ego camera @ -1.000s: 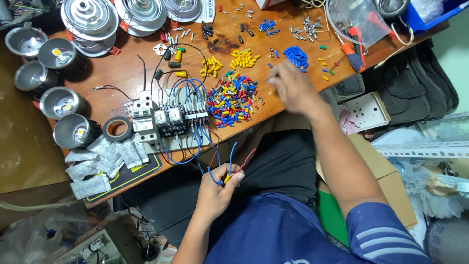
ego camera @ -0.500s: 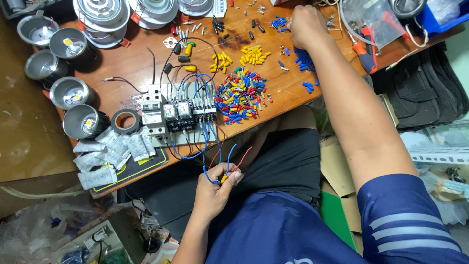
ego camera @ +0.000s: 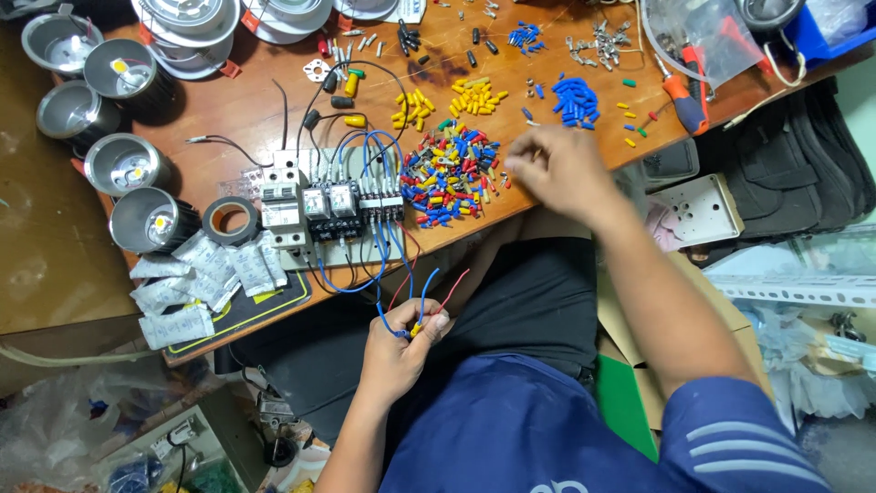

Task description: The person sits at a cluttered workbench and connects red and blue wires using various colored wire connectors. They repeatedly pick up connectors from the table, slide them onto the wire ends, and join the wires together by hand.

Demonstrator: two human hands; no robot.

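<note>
The left hand [ego camera: 394, 351] is pinching a short blue wire with a yellow sleeve [ego camera: 408, 321] at about six o'clock, below the table edge, just as it was a moment ago. The right hand [ego camera: 554, 167], which was reaching far up to twelve o'clock among the small blue terminals [ego camera: 573, 97], is now drawing back to three o'clock of the mixed heap of red, blue and yellow insulated terminals [ego camera: 450, 173]; fingertips are bunched together, though whether they are gripping a piece I cannot tell. The grey relay and breaker block [ego camera: 328, 208] is sitting at nine o'clock of that heap.
</note>
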